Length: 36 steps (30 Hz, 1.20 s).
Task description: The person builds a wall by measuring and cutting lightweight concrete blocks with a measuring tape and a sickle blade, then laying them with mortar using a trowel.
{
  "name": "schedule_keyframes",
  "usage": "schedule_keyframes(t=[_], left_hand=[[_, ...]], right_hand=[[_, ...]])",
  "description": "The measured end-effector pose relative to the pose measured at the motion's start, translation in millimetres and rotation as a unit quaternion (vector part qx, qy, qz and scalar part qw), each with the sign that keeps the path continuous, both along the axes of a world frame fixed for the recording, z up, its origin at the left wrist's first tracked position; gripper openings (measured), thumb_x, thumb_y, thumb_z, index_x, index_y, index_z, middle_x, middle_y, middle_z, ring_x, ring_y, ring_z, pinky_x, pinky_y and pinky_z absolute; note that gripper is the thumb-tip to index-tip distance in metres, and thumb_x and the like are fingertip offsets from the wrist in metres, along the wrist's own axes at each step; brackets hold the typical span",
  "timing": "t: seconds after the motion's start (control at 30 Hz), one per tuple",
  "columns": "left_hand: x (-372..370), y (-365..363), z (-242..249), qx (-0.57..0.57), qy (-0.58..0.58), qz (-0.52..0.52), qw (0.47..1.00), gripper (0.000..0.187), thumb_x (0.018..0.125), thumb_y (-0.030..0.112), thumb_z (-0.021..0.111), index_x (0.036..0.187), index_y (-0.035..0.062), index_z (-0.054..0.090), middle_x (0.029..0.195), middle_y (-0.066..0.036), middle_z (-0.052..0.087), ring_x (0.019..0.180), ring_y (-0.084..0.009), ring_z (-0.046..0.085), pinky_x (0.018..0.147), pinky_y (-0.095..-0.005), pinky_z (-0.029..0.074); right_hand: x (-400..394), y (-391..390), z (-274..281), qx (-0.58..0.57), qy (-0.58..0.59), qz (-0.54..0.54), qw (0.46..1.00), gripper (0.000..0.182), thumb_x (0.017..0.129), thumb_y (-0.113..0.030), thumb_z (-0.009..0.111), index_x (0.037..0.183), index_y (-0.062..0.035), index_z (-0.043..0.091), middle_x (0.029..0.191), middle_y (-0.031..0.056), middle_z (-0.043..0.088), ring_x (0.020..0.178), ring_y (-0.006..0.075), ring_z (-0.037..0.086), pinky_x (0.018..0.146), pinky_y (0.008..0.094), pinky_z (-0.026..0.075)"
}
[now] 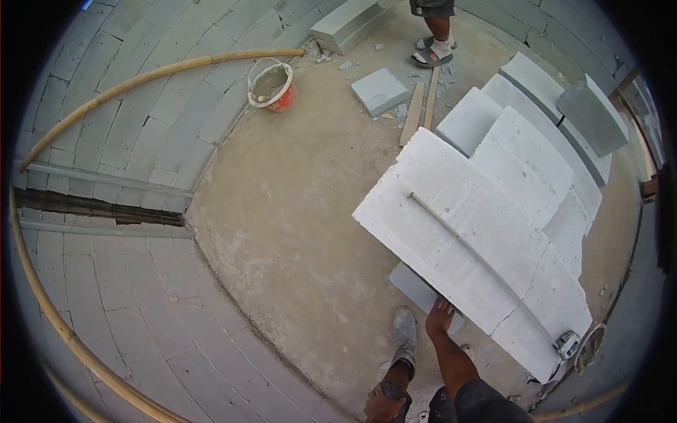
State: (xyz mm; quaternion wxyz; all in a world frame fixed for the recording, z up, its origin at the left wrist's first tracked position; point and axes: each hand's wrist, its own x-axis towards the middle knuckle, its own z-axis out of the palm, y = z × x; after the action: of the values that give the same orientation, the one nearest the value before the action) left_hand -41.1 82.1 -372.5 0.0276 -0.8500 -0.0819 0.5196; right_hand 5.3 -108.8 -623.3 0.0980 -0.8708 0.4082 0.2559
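Observation:
My right hand (pixel 440 317) rests on a grey block (pixel 415 285) that lies low beside the stack, partly hidden under the edge of the white blocks; its fingers are bent at the block's edge, their tips hard to see. Down at the bottom, my left hand (pixel 384 404) lies on my knee, its fingers too unclear to read. Across the top of the white block stack (pixel 423 183) runs a thin metal rod or extended tape (pixel 479 261), ending in a tape measure (pixel 566 344) at the lower right corner.
A red and white bucket (pixel 282 99) stands by the left wall. Two wooden strips (pixel 430 99) and a loose block (pixel 381 92) lie on the floor among rubble. Another person's legs (pixel 438 35) are at the top. Long bamboo poles (pixel 141 75) curve along the left.

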Motion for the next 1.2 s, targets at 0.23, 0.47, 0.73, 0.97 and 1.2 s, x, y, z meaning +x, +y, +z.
schedule_keyframes(t=[0.23, 0.47, 0.73, 0.97, 1.2], left_hand=[[8.8, -15.3, 2.5, -0.019, 0.012, -0.069, 0.997, 0.061, 0.066, 0.045, 0.064, 0.113, 0.0076, 0.051, 0.109, -0.014, 0.056, 0.101, -0.0253, 0.054, 0.082, -0.0358, 0.046], [13.4, -31.5, 15.4, -0.075, -0.029, -0.142, 0.987, 0.044, 0.07, 0.04, 0.062, 0.099, 0.0067, 0.058, 0.097, -0.013, 0.057, 0.091, -0.0224, 0.056, 0.077, -0.0373, 0.045], [17.6, -54.2, 23.5, -0.148, -0.063, -0.15, 0.976, 0.077, 0.071, 0.058, 0.055, 0.118, -0.0026, 0.046, 0.121, -0.022, 0.047, 0.113, -0.0325, 0.044, 0.096, -0.0375, 0.034], [8.7, -95.4, 56.1, -0.276, -0.063, 0.032, 0.959, 0.064, 0.069, 0.046, 0.066, 0.111, 0.0003, 0.052, 0.103, -0.017, 0.059, 0.096, -0.0288, 0.058, 0.083, -0.0345, 0.044], [13.3, -94.9, 54.3, -0.265, -0.01, -0.101, 0.959, 0.061, 0.07, 0.046, 0.065, 0.109, -0.0004, 0.053, 0.098, -0.016, 0.061, 0.091, -0.0269, 0.059, 0.079, -0.034, 0.045]], right_hand=[[-50.4, -34.2, 97.1, 0.191, -0.05, -0.01, 0.98, 0.024, 0.071, -0.006, 0.055, 0.094, -0.0007, 0.053, 0.096, 0.0194, 0.056, 0.09, 0.033, 0.055, 0.078, 0.0415, 0.046], [-187.5, -43.9, 110.8, 0.244, -0.049, -0.009, 0.969, 0.021, 0.07, -0.016, 0.053, 0.08, 0.001, 0.061, 0.083, 0.0212, 0.06, 0.082, 0.0351, 0.059, 0.072, 0.0434, 0.048], [-278.7, -81.4, 272.4, 0.168, 0.073, -0.342, 0.922, 0.052, 0.081, -0.047, 0.045, 0.091, 0.001, 0.062, 0.091, 0.0219, 0.061, 0.089, 0.0355, 0.059, 0.077, 0.0425, 0.046], [-339.0, -91.6, 275.0, 0.088, -0.196, -0.5, 0.839, 0.033, 0.081, -0.027, 0.049, 0.084, 0.005, 0.055, 0.084, 0.0283, 0.056, 0.083, 0.045, 0.053, 0.07, 0.0472, 0.042], [-339.3, -74.7, 247.0, 0.103, -0.298, -0.519, 0.794, 0.03, 0.078, -0.024, 0.052, 0.079, 0.0065, 0.053, 0.077, 0.0282, 0.055, 0.078, 0.0453, 0.052, 0.065, 0.0461, 0.041]])
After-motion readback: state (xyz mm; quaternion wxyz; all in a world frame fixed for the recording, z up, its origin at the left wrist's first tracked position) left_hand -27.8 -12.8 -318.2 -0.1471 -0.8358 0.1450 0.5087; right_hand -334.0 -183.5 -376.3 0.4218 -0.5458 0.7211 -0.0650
